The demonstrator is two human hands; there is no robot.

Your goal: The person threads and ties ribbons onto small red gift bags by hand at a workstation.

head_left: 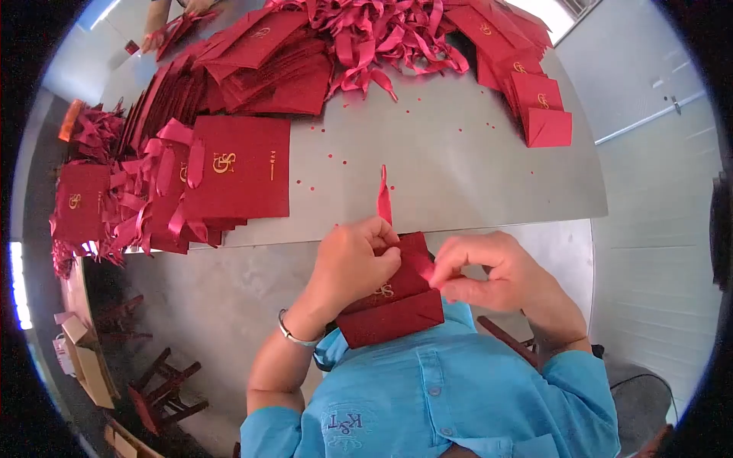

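Note:
A dark red paper gift bag [389, 318] with gold lettering lies against the front of my blue shirt, at the near table edge. My left hand [353, 263], with a bangle on the wrist, is closed at the bag's upper left part, its fingers curled over the paper. A pink ribbon end [384, 200] sticks out past those fingers onto the table. On the other side, my right hand [489, 271] pinches a piece of pink ribbon [422, 267] beside the bag. The exact hold of the left fingertips is partly hidden.
Finished-looking bags with ribbon handles [237, 168] lie at the table's left. Flat bag stacks [267, 69] and a ribbon heap [382, 34] stand farther back; more bags [540, 107] are at right. Another person's hand [200, 6] shows at top left. A wooden stool [164, 389] stands below.

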